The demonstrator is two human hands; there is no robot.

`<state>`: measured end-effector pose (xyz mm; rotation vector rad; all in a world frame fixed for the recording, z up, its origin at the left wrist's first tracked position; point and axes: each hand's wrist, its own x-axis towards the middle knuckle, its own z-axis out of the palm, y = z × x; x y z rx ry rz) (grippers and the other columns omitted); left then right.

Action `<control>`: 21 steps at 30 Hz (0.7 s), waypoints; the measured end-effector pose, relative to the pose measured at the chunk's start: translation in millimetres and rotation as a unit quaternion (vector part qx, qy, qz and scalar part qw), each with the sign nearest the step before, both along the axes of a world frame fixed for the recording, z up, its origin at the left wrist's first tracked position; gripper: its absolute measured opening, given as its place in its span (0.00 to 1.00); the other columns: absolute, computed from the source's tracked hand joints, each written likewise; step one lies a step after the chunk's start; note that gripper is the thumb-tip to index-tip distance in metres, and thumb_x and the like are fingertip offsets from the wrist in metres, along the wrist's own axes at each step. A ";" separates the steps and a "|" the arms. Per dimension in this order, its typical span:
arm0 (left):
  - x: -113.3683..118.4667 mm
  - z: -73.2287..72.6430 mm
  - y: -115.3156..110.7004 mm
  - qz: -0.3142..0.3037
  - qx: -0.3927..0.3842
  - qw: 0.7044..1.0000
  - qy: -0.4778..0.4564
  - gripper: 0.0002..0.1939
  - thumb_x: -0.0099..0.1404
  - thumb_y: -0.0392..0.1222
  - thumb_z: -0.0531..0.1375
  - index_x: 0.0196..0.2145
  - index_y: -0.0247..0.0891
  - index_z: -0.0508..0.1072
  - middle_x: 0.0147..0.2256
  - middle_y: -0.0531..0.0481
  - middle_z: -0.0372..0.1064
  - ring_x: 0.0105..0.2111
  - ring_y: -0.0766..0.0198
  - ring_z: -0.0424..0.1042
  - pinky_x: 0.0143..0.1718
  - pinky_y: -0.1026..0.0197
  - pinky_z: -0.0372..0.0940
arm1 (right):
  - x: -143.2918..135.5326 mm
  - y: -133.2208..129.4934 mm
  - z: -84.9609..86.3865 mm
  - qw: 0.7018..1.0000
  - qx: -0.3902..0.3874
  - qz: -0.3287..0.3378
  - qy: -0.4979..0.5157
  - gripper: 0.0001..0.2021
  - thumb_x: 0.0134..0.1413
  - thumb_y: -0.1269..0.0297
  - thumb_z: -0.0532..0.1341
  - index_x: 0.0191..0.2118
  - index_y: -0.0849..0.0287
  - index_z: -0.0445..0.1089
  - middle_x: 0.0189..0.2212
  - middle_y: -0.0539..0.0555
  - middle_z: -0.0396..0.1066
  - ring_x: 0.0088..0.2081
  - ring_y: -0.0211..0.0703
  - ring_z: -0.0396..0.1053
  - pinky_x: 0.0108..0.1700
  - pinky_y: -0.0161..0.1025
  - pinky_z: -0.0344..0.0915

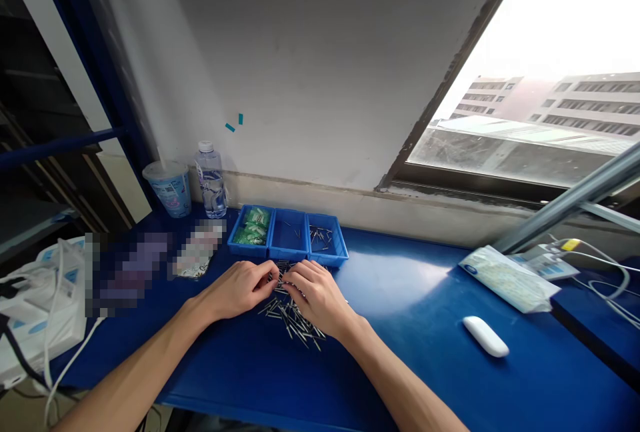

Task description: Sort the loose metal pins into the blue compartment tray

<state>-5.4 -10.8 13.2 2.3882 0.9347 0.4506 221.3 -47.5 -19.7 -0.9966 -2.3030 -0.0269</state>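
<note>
Near 3 bins [289, 251], left hand [249, 287] and right hand [316, 293] curl over pins [296, 325], grip unclear.

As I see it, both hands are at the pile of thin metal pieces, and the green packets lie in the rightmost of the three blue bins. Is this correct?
Not quite: the head view shows the green packets in the leftmost of the three blue bins. The left hand and right hand are indeed at the pile of thin metal pieces.
</note>
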 end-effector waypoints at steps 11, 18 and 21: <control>-2.5 -1.6 0.9 -0.013 0.042 0.999 0.004 0.14 0.76 0.39 0.52 0.43 0.43 0.79 0.32 0.52 0.79 0.30 0.61 0.75 0.32 0.62 0.55 | 3.0 -0.2 5.7 1.000 0.007 -0.004 0.020 0.11 0.77 0.66 0.53 0.43 0.57 0.71 0.36 0.54 0.75 0.36 0.44 0.69 0.40 0.42 0.64; -2.0 -5.9 2.2 -0.021 0.060 0.998 -0.004 0.14 0.75 0.39 0.53 0.33 0.40 0.74 0.24 0.53 0.70 0.24 0.63 0.68 0.29 0.61 0.51 | 1.7 -1.1 6.4 1.000 0.009 0.000 0.025 0.12 0.78 0.66 0.52 0.42 0.57 0.72 0.36 0.54 0.75 0.36 0.43 0.69 0.40 0.42 0.64; -2.4 -7.6 2.7 -0.023 0.061 0.998 -0.003 0.13 0.74 0.38 0.54 0.31 0.40 0.72 0.23 0.54 0.68 0.23 0.64 0.66 0.29 0.61 0.50 | 1.5 -1.0 6.4 1.000 0.011 0.003 0.028 0.11 0.77 0.67 0.52 0.43 0.57 0.71 0.37 0.54 0.76 0.36 0.43 0.69 0.40 0.42 0.63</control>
